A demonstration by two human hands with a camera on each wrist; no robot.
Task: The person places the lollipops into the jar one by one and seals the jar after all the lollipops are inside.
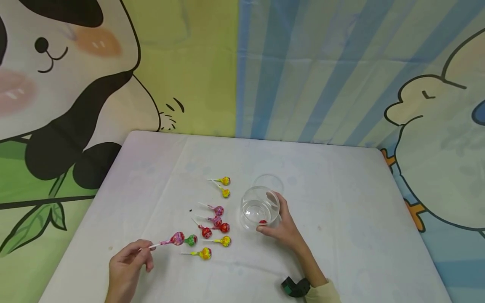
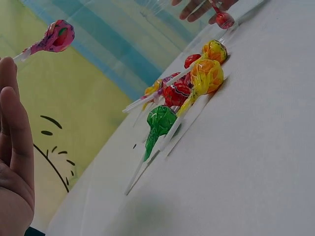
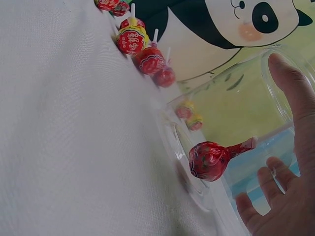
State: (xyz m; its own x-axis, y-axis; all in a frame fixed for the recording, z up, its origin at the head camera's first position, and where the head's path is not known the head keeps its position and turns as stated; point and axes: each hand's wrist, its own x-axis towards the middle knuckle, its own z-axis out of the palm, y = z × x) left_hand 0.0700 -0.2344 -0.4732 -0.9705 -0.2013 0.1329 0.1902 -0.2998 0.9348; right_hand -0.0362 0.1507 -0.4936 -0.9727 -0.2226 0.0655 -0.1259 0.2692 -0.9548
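My left hand point(image 1: 130, 263) pinches the white stick of a pink lollipop point(image 1: 177, 238), holding it up over the table; the left wrist view shows its wrapped head point(image 2: 59, 37) above the fingers. Near it lies a green lollipop point(image 2: 161, 119), with a yellow lollipop point(image 1: 205, 253) just in front. My right hand point(image 1: 282, 229) grips the side of a clear cup point(image 1: 250, 193), thumb towards me and fingers round the far side. Inside the cup a red lollipop point(image 3: 209, 161) lies head down near the bottom.
Several lollipops lie left of the cup: yellow ones point(image 1: 226, 193) farther back, purple ones point(image 1: 218, 210), red ones point(image 1: 225, 227) and another yellow one point(image 1: 225, 241). The white-covered table point(image 1: 341, 202) meets a printed cloth backdrop point(image 1: 204, 71). A black wrist device point(image 1: 296, 287) sits by the right sleeve.
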